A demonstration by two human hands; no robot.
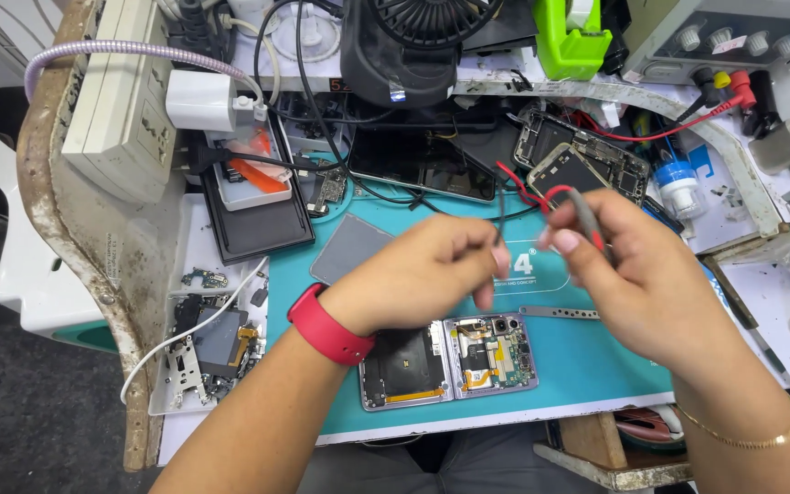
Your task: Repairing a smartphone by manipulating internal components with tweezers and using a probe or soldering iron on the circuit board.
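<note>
Both hands held test probes above the opened folding phone, mid-frame.

I saw my left hand (432,270), with its red wristband (329,326), pinching a black probe (498,229), fingers curled tight; my right hand (633,265) pinched the red probe (587,215) between thumb and forefinger. The opened phone (448,359) lay on the teal mat (587,357), just below both hands, lower centre of the frame.

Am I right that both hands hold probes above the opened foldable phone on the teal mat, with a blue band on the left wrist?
Not quite: the head view shows the band on the left wrist is red, not blue. Both hands, left hand and right hand, do hold probes above the opened phone on the teal mat.
</note>
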